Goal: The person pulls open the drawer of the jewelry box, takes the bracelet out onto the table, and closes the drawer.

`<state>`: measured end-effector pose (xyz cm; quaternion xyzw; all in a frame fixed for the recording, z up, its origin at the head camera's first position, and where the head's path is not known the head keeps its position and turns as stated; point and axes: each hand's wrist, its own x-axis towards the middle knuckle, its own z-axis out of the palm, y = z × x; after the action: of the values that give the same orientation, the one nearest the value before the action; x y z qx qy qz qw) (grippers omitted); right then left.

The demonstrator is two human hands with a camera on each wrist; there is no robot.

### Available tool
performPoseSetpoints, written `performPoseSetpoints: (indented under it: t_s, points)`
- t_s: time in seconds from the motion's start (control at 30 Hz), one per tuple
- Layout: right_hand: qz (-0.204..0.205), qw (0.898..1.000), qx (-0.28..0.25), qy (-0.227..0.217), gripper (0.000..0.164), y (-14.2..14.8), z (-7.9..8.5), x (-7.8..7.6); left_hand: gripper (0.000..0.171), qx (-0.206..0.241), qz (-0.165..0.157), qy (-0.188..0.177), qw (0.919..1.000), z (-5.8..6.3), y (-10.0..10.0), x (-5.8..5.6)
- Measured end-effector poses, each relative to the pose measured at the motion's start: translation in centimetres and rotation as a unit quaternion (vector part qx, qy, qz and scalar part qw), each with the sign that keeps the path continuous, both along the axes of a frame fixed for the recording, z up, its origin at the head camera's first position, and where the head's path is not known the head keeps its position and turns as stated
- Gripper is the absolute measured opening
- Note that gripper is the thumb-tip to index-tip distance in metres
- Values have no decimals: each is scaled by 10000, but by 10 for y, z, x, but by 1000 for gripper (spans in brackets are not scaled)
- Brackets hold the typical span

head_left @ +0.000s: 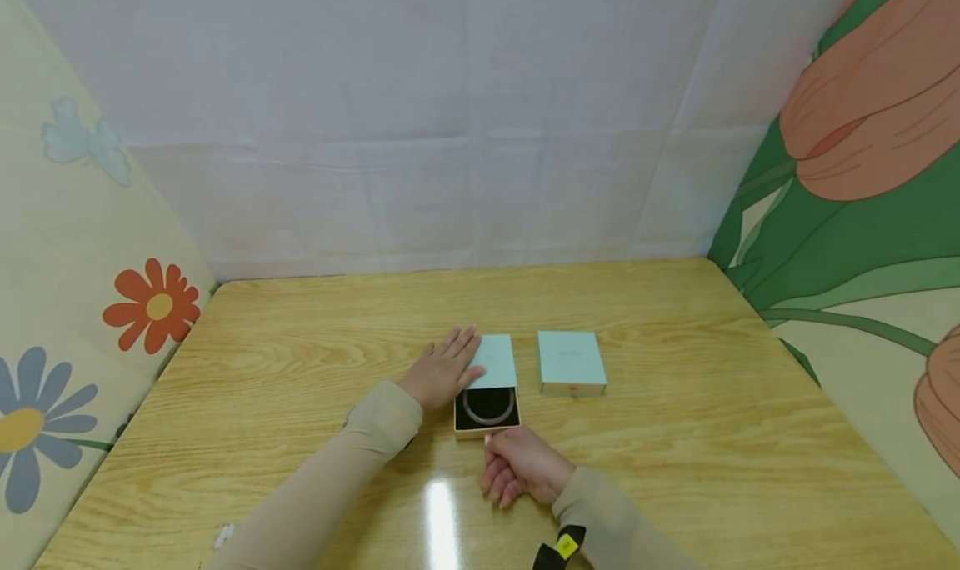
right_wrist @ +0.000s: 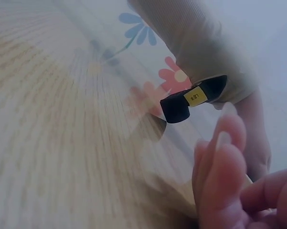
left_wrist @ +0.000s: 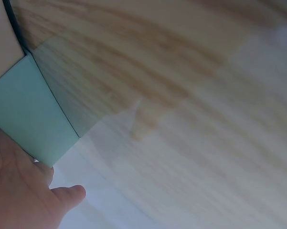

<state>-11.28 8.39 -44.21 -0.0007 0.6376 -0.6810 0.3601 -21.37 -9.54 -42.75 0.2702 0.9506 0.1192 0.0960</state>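
Observation:
A mint-green drawer box [head_left: 497, 360] lies on the table, its black-lined drawer [head_left: 467, 433] pulled partway out toward me. Inside the drawer sits a round greyish bracelet [head_left: 487, 422], its far edge close to the sleeve. My left hand [head_left: 441, 372] rests on the left side of the sleeve with fingers stretched out; the left wrist view shows this hand [left_wrist: 21, 186] against the green side. At the drawer's front, my right hand [head_left: 525, 467] pinches a small pinkish pull tab [head_left: 488, 439], its other fingers curled. The right wrist view shows those fingers [right_wrist: 222, 176], but not the tab.
A second mint-green box [head_left: 570, 358], closed, stands a short way to the right. Beneath everything is a wood-grain table [head_left: 337, 337]. A small white piece [head_left: 223, 536] lies near the front left. Floral cloths flank the table, with a white cloth [head_left: 450, 178] behind.

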Motion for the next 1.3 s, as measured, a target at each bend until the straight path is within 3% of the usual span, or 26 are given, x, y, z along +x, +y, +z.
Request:
performPoseSetpoints:
  t_s: [1.3]
  points:
    - [26,10000,26,-66,27,2,1,4,63,-52,58,-4,10000,3,2,2]
